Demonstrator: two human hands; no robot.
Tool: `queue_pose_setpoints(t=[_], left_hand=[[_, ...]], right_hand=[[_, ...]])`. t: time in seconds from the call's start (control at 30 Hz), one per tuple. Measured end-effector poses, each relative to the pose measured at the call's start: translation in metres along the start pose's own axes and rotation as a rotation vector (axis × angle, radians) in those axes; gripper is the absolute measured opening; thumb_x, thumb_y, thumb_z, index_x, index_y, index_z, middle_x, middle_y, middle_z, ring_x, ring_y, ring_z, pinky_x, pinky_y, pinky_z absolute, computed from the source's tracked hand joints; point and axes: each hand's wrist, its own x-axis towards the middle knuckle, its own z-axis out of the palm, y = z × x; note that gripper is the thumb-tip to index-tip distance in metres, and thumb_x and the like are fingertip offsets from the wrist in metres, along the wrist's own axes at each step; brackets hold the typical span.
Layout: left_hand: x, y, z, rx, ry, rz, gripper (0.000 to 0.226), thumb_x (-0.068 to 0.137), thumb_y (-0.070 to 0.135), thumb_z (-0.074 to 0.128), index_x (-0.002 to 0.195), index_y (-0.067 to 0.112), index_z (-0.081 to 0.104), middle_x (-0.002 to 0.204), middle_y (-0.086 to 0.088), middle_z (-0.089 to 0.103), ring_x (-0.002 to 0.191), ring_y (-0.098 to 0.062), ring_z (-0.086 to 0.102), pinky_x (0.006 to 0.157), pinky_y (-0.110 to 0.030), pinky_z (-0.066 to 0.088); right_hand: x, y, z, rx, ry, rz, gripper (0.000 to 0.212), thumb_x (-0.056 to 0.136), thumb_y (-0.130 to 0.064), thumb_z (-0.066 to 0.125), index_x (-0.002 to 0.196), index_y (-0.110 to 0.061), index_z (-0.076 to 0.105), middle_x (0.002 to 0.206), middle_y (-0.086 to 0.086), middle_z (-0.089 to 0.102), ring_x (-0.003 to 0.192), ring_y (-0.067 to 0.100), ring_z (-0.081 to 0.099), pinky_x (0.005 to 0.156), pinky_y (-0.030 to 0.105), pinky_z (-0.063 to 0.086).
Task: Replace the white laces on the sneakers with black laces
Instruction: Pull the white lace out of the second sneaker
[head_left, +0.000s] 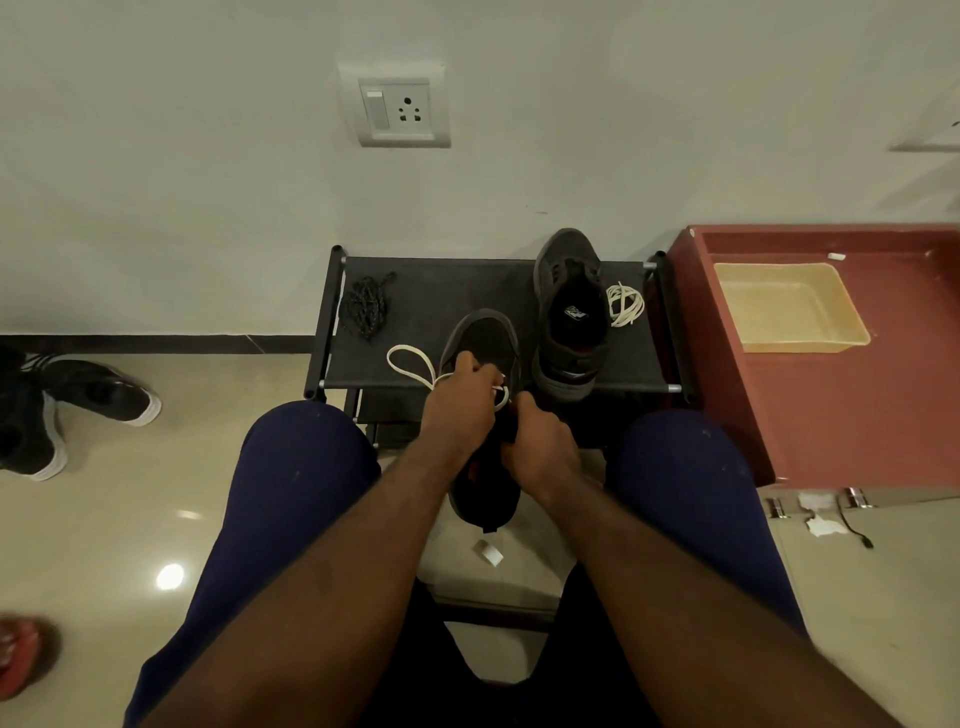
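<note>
A dark sneaker hangs between my knees, toe resting on the front edge of the black rack. My left hand pinches its white lace, which loops out to the left. My right hand grips the sneaker's side near the tongue. A second dark sneaker lies on the rack without a lace. A coiled white lace lies right of it. A bundle of black laces sits at the rack's left end.
A red cabinet with a beige tray stands to the right. Black shoes with white soles lie on the floor at left, something red at the bottom left. A wall socket is above. A paper scrap lies on the tiles.
</note>
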Motion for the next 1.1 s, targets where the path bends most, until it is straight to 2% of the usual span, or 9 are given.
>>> queue_pose_setpoints(t=[0.2, 0.37, 0.47, 0.57, 0.63, 0.73, 0.83, 0.97, 1.1], left_hand=[[0.0, 0.001, 0.001, 0.037, 0.031, -0.069, 0.027, 0.101, 0.031, 0.049, 0.116, 0.011, 0.058, 0.121, -0.009, 0.046, 0.096, -0.03, 0.061, 0.077, -0.042, 0.049], [-0.001, 0.001, 0.001, -0.022, 0.072, -0.053, 0.026, 0.102, 0.028, 0.048, 0.108, 0.007, 0.061, 0.118, -0.009, 0.048, 0.093, -0.028, 0.061, 0.075, -0.04, 0.045], [0.004, 0.0, -0.001, -0.359, 0.113, -0.167, 0.021, 0.1, 0.02, 0.051, 0.098, 0.004, 0.064, 0.108, -0.011, 0.057, 0.095, -0.026, 0.059, 0.081, -0.037, 0.045], [0.012, 0.0, -0.011, -0.832, 0.246, -0.425, 0.018, 0.101, 0.019, 0.05, 0.096, 0.007, 0.063, 0.091, -0.009, 0.062, 0.086, -0.023, 0.059, 0.072, -0.034, 0.047], [0.014, -0.006, -0.021, -1.026, 0.394, -0.574, 0.01, 0.098, 0.014, 0.05, 0.097, 0.013, 0.06, 0.089, -0.005, 0.061, 0.082, -0.022, 0.059, 0.066, -0.033, 0.049], [0.009, -0.018, -0.032, -0.812, 0.505, -0.479, 0.016, 0.095, 0.007, 0.053, 0.099, 0.022, 0.058, 0.107, -0.005, 0.06, 0.093, -0.017, 0.06, 0.08, -0.03, 0.053], [0.004, -0.011, -0.028, -0.555, 0.393, -0.187, 0.017, 0.094, 0.004, 0.056, 0.105, 0.012, 0.066, 0.11, -0.004, 0.062, 0.097, -0.012, 0.058, 0.081, -0.013, 0.045], [-0.001, -0.003, -0.002, -0.265, 0.145, -0.021, 0.022, 0.093, 0.013, 0.058, 0.113, 0.01, 0.066, 0.114, -0.009, 0.062, 0.105, -0.025, 0.06, 0.091, -0.038, 0.048], [-0.002, 0.001, 0.001, -0.135, 0.086, -0.063, 0.023, 0.096, 0.023, 0.054, 0.113, 0.012, 0.065, 0.112, -0.009, 0.064, 0.103, -0.028, 0.061, 0.087, -0.041, 0.049]], right_hand=[[0.001, 0.001, 0.001, -0.014, 0.008, -0.011, 0.025, 0.091, -0.022, 0.06, 0.111, -0.018, 0.045, 0.106, 0.009, 0.067, 0.098, 0.033, 0.065, 0.08, 0.046, 0.056], [0.0, 0.001, 0.001, -0.004, 0.008, -0.01, 0.023, 0.091, -0.02, 0.059, 0.108, -0.018, 0.045, 0.105, 0.008, 0.067, 0.097, 0.032, 0.065, 0.08, 0.046, 0.056], [0.001, 0.002, 0.0, -0.002, -0.003, -0.005, 0.021, 0.09, -0.019, 0.059, 0.104, -0.02, 0.042, 0.103, 0.007, 0.066, 0.096, 0.032, 0.064, 0.078, 0.045, 0.055], [0.002, 0.002, -0.001, 0.019, -0.014, 0.007, 0.023, 0.089, -0.018, 0.06, 0.107, -0.021, 0.046, 0.106, 0.006, 0.066, 0.098, 0.031, 0.065, 0.081, 0.045, 0.055], [0.003, 0.002, -0.001, 0.034, -0.019, 0.018, 0.028, 0.088, -0.017, 0.062, 0.112, -0.02, 0.047, 0.108, 0.006, 0.066, 0.101, 0.03, 0.064, 0.083, 0.045, 0.056], [0.003, 0.001, 0.0, 0.037, -0.029, 0.027, 0.03, 0.087, -0.016, 0.062, 0.114, -0.019, 0.048, 0.109, 0.007, 0.066, 0.102, 0.031, 0.064, 0.085, 0.048, 0.056], [0.003, 0.0, 0.0, 0.03, -0.033, 0.026, 0.031, 0.086, -0.016, 0.063, 0.113, -0.019, 0.047, 0.109, 0.007, 0.066, 0.101, 0.031, 0.065, 0.085, 0.048, 0.057], [0.003, 0.001, 0.002, 0.022, -0.012, 0.01, 0.025, 0.089, -0.02, 0.061, 0.109, -0.019, 0.046, 0.104, 0.006, 0.067, 0.096, 0.03, 0.065, 0.081, 0.048, 0.057], [0.003, 0.002, 0.003, 0.033, -0.011, 0.012, 0.025, 0.09, -0.021, 0.062, 0.109, -0.021, 0.046, 0.104, 0.005, 0.066, 0.095, 0.028, 0.065, 0.08, 0.047, 0.057]])
